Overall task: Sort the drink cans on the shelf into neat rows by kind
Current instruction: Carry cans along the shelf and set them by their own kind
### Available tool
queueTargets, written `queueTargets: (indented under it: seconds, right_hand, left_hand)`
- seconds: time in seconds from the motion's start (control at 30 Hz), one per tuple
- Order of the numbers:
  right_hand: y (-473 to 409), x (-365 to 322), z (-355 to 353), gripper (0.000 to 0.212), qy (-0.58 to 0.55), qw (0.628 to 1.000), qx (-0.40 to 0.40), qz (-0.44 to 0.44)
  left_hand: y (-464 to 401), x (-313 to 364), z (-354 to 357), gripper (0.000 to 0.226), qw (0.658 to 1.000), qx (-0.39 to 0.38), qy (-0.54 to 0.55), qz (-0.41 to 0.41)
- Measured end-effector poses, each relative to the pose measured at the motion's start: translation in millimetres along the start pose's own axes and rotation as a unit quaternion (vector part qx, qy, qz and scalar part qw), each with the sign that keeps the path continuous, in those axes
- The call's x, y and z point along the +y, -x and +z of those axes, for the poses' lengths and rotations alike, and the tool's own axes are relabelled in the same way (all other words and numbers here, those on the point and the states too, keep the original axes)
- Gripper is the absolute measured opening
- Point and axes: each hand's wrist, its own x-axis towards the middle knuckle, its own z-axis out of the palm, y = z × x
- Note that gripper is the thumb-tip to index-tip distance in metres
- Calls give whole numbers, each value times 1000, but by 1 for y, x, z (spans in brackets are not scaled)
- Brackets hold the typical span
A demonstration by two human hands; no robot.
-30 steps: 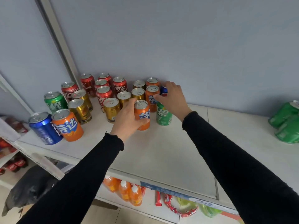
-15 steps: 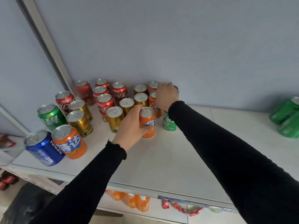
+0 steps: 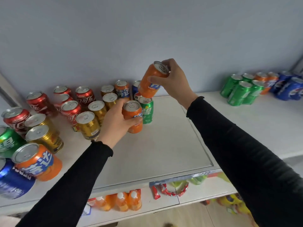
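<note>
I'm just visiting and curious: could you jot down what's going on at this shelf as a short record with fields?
Setting: white shelf against a grey wall
Left hand: grips an upright orange can standing on the shelf
Right hand: holds a second orange can lifted and tilted above the others
Left group: red cans, gold cans, a green can, mixed
Far right group: green cans, orange and blue
Sorting: unfinished
</note>
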Motion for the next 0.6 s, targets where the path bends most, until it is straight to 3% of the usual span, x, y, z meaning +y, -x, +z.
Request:
queueTargets:
  seconds: [0.2,0.6]
  right_hand:
    - [49,44,-103,56,-32,995,88,30]
    - [148,211,-356,65,46,981,134,136]
  left_hand:
    - [-1,68,59,65,996,-58,13,61]
    - [6,246,286,55,982,-139,59,116]
